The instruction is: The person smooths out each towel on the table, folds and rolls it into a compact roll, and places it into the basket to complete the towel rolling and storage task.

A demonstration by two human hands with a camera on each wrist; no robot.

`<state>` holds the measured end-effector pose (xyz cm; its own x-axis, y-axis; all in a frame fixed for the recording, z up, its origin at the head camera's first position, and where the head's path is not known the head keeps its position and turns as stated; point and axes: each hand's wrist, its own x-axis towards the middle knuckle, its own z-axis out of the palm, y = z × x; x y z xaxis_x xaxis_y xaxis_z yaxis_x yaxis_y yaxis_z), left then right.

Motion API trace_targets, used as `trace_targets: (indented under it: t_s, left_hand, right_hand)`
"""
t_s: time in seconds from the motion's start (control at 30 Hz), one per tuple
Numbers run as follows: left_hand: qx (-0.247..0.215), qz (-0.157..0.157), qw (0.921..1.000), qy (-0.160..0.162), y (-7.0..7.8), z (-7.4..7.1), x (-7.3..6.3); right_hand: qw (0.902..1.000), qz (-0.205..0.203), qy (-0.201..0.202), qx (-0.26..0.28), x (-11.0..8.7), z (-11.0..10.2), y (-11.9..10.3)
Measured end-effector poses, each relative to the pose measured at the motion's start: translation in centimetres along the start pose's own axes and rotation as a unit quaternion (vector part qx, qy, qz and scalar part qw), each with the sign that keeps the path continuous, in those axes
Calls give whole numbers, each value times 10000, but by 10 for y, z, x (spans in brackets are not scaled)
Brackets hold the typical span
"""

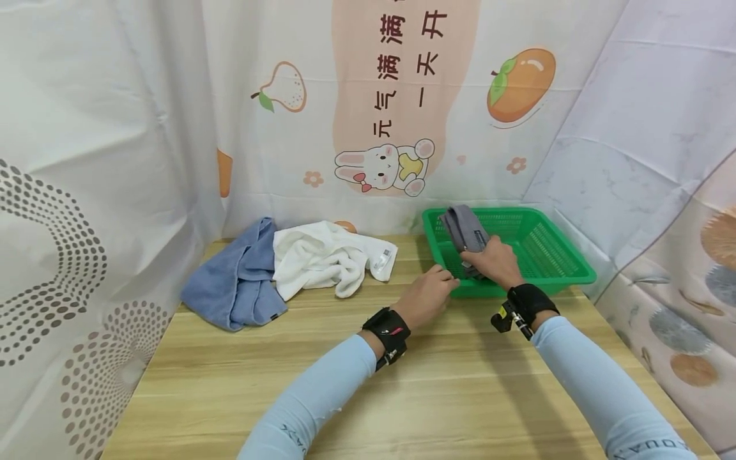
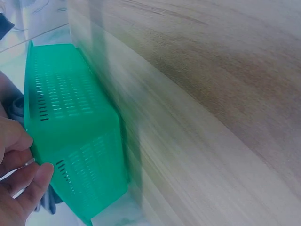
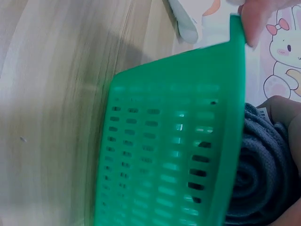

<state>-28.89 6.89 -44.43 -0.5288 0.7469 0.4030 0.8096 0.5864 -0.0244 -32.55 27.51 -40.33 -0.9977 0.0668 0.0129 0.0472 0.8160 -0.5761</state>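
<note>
My right hand [image 1: 496, 260] grips a folded grey cloth [image 1: 464, 229], rolled at its near end, inside the left part of a green plastic basket [image 1: 566, 265]. In the right wrist view the spiral end of the rolled cloth [image 3: 249, 174] shows just past the basket's rim. My left hand [image 1: 428, 295] pinches the basket's near left corner; in the left wrist view the thumb and fingers [image 2: 40, 176] meet at the rim. Part of the cloth is hidden behind the right hand and the basket wall.
On the wooden table [image 1: 322, 390], a crumpled blue garment [image 1: 236, 281] lies at the back left. Beside it sits a bunched white cloth [image 1: 322, 255] with a label at its right end. Printed curtains [image 1: 276, 147] hang behind the table and along both sides.
</note>
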Motion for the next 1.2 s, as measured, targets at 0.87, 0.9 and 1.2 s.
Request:
trace_targets:
  t_s: [0.87, 0.9, 1.2]
  left_hand:
    - [-81, -28, 10000, 28, 1, -2, -2]
    - [-58, -16, 10000, 6, 1, -2, -2]
    - [184, 101, 9996, -180, 1, -2, -1]
  right_hand:
    - [9978, -276, 255, -545, 8, 11, 11]
    - [9977, -280, 247, -558, 7, 11, 11]
    - [9978, -92, 16, -663, 9, 12, 11]
